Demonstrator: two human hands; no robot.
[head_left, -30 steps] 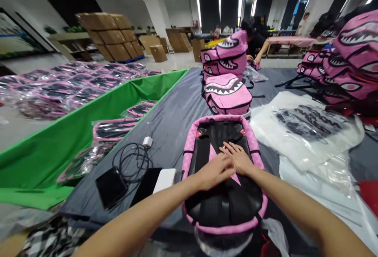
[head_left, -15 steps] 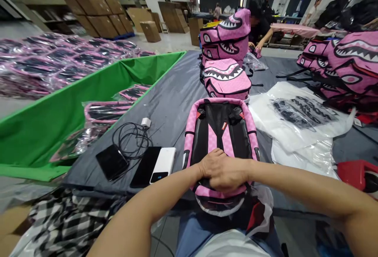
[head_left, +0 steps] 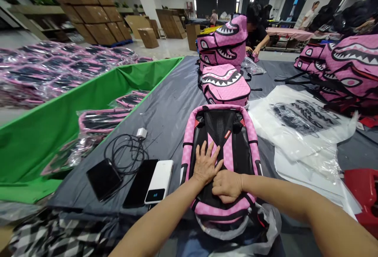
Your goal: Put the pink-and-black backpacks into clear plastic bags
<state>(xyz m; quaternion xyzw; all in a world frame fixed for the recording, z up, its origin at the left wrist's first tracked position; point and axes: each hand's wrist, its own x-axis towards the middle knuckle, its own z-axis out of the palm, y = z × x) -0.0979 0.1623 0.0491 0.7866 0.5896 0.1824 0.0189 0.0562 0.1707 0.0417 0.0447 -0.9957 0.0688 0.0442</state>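
Observation:
A pink and black backpack [head_left: 228, 158] lies back panel up on the grey-covered table [head_left: 165, 103], its near end at the table's front edge. My left hand [head_left: 206, 163] rests flat on the back panel, open, with fingers spread. Just right of it, my right hand [head_left: 227, 186] is closed in a fist against the lower panel; whatever it may hold is hidden. Clear plastic [head_left: 270, 219] hangs around the bag's near end. Beyond the bag stands another pink backpack [head_left: 226, 84] with a toothed shark-mouth print.
Left lie a white power bank [head_left: 159, 182], a black phone-like slab [head_left: 141, 184], a black device [head_left: 104, 179] and a coiled cable [head_left: 126, 150]. White printed bags [head_left: 304, 119] and a red object [head_left: 362, 194] are right. A green-lined bin [head_left: 97, 87] holds wrapped backpacks. A co-worker [head_left: 256, 32] works behind.
My hands were together on the backpack; the left has now parted from the right and spread its fingers farther up the panel. The right stays closed low on the bag. The view has shifted slightly.

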